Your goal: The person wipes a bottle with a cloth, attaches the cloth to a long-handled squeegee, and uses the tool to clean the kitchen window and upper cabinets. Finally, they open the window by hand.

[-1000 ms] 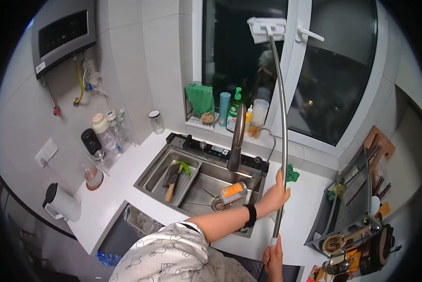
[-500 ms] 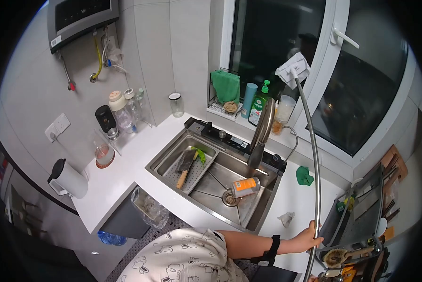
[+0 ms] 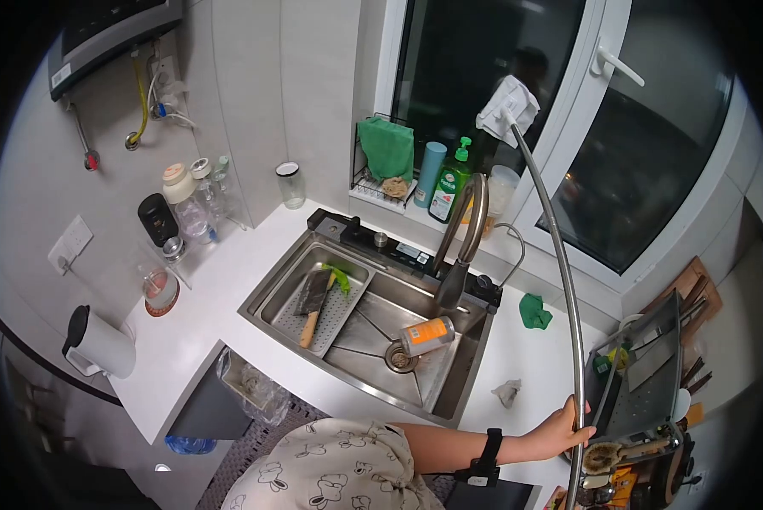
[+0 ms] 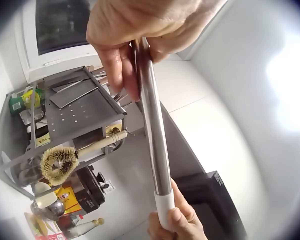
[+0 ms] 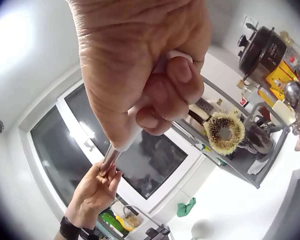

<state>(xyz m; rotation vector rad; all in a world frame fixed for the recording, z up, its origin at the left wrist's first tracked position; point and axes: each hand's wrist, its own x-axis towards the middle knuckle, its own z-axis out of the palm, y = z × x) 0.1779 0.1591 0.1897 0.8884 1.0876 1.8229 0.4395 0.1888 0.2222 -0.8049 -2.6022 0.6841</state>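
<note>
A long metal pole (image 3: 566,297) with a white cloth-covered head (image 3: 509,110) slants up to the dark left window pane; whether the cloth touches the glass I cannot tell. My left hand (image 3: 560,432), with a black band at its wrist, grips the metal part of the pole over the right side of the counter. Lower down, my right hand (image 4: 179,222) is curled round the white handle end (image 4: 164,209) in the left wrist view. Close up in the right wrist view, the right hand (image 5: 140,70) holds that end; the head view does not show it.
Below the window are a steel sink (image 3: 441,399) with a jar (image 3: 427,337) and a cleaver (image 3: 313,302), a tall faucet (image 3: 465,263) and a green soap bottle (image 3: 449,187). A dish rack (image 3: 645,374) stands close beside the pole on the right.
The head view has shifted. The cloth head has come down along the window, and the left hand has moved down and right with the pole. The right hand has dropped out of the head view.
</note>
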